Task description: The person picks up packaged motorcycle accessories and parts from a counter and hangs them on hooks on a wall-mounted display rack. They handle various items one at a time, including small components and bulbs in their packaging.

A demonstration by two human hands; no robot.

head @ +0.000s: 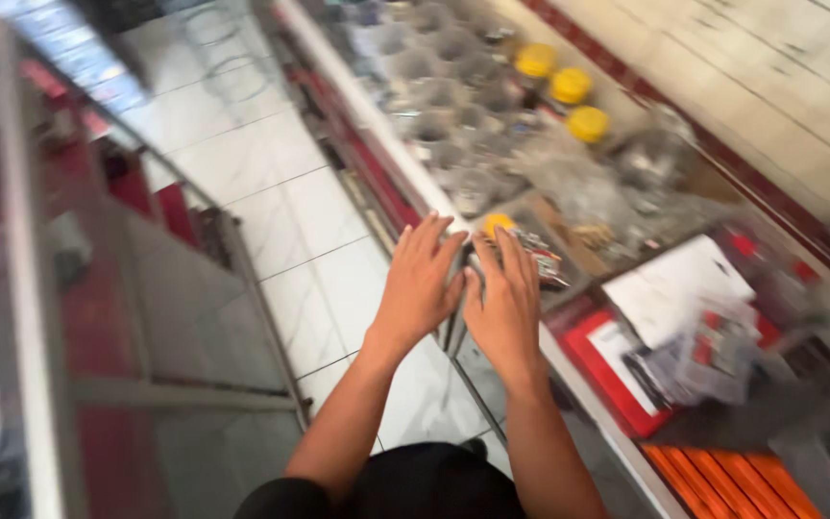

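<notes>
Obs., near to far. Frame is motion-blurred; small items not resolvable.

Nearest: four orange bars (734,481) are lying side by side at the lower right corner. Just beyond, one red tray (596,370) is carrying one white sheet (676,286) and a heap of small packets, count not readable.

Two hands are showing, both the person's own. The left hand (419,281) is reaching forward with fingers spread and flat, released, grasping nothing. The right hand (505,298) is lying just beside it, fingers likewise extended and loose, holding nothing. Both are hovering over the near rim of the glass counter (583,408); contact with the rim cannot be told. Just past the right fingertips one small packet with a yellow top (521,240) is sitting on the counter.

Farther: three yellow-lidded jars (569,86) are standing in a diagonal row, with clear plastic cups (434,125) grouped to their left, too blurred to count.

Edges and room: the counter edge is running diagonally from top centre to bottom right. A white tiled floor (271,192) is forming an aisle between it and one glass display case (40,288) on the left.
</notes>
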